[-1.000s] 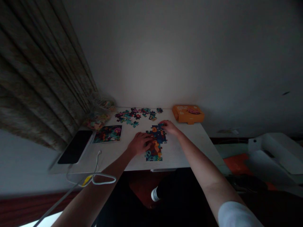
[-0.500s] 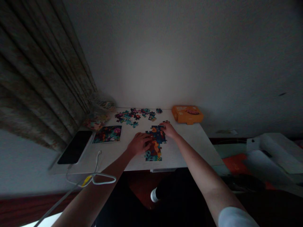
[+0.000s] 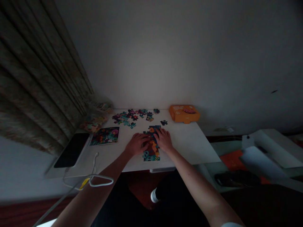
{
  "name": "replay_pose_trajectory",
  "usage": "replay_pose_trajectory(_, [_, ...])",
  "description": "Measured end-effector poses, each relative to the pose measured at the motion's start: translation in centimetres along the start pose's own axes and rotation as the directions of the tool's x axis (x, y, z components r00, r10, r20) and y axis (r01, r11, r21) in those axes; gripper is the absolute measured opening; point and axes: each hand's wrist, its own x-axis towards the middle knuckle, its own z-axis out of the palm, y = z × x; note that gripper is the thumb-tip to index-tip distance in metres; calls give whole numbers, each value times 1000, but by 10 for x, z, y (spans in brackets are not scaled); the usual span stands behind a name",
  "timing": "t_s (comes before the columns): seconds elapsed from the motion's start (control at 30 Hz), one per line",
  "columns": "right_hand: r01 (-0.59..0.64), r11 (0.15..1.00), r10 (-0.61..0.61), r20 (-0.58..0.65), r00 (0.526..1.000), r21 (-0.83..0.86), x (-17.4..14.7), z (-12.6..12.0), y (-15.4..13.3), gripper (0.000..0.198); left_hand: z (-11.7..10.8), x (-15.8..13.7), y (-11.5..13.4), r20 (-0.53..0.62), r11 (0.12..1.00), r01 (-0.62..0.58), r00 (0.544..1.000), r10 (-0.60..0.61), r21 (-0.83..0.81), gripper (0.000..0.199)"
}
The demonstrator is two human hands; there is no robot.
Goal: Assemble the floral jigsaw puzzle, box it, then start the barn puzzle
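A partly joined jigsaw puzzle (image 3: pixel 151 154) lies near the front edge of the white table, showing orange, red and teal shapes. My left hand (image 3: pixel 138 143) rests on its left side with the fingers spread. Across its upper right lies my right hand (image 3: pixel 163 139), fingers stretched out over the pieces and covering part of them. A single dark puzzle piece (image 3: pixel 163 122) sits just beyond my right hand. Farther back, several loose puzzle pieces (image 3: pixel 125 117) are spread in a heap. To the left is a printed picture card (image 3: pixel 105 136) with colourful flowers.
An orange box (image 3: pixel 184 114) stands at the back right of the table (image 3: pixel 189 145). On the left lie a dark tablet or phone (image 3: pixel 72 150), a white cable (image 3: pixel 101 183) and clear bags of pieces (image 3: pixel 94 121). A curtain (image 3: pixel 44 72) hangs at the left.
My right hand has come back from the upper right edge and now lies flatter over the puzzle. The dark piece beyond it is uncovered. My left hand stays nearly in place.
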Motion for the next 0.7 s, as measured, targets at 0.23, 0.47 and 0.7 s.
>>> replay_pose_trajectory(0.23, [-13, 1000, 13, 6, 1000, -10, -2, -4, -5, 54, 1, 0, -1, 2, 1000, -1, 1000, 1, 4, 35])
replay_pose_trajectory(0.47, [-8, 1000, 7, -32, 999, -14, -4, -2, -8, 49, 1, 0, -2, -10, 999, -38, 999, 38, 14, 37])
replay_pose_trajectory(0.7, [-173, 977, 194, -174, 966, 126, 28, -8, 29, 40, -1, 0, 0, -12, 1000, -1, 1000, 1, 11, 41])
